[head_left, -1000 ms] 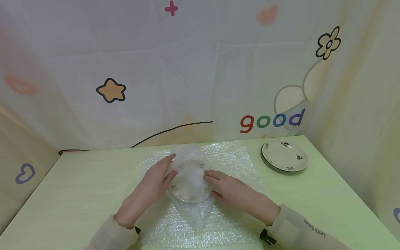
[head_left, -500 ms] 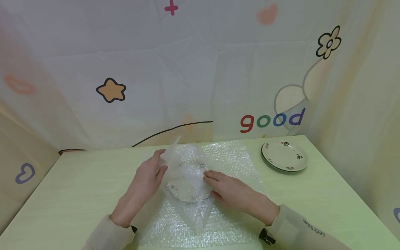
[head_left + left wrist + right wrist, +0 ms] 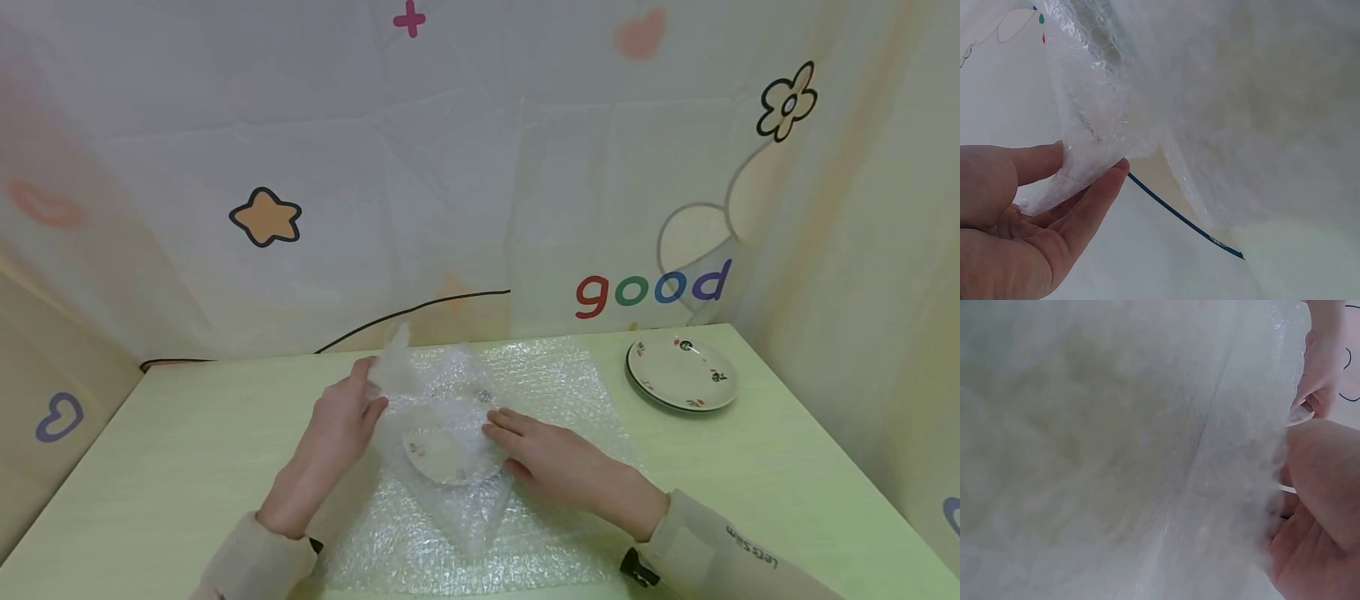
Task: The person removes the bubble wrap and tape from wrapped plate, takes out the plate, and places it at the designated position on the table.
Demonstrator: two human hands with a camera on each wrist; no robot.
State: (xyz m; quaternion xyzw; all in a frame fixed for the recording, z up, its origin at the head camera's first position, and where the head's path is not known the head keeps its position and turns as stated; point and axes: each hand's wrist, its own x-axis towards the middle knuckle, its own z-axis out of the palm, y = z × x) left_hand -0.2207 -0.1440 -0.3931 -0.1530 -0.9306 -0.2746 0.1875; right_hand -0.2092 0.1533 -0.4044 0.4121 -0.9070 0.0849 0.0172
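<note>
A plate with small printed motifs (image 3: 442,462) lies at the middle of a bubble wrap sheet (image 3: 562,542), with corners of the wrap folded over it. Its front rim shows beneath the film; its back part is blurred by wrap. My left hand (image 3: 341,425) pinches a raised flap of bubble wrap (image 3: 1088,134) between thumb and fingers, at the plate's left. From the right, my right hand (image 3: 551,458) rests with extended fingers on the folded wrap at the plate's right side. In the right wrist view, cloudy wrap (image 3: 1229,456) partly hides that hand's fingers.
Two or more stacked patterned plates (image 3: 682,375) stand at the back right of the pale green table (image 3: 187,467). A printed curtain (image 3: 450,167) hangs directly behind the table's back edge.
My left hand has moved left and slightly toward me, drawing a flap of wrap up and off the plate's left side. The right hand has stayed nearly still.
</note>
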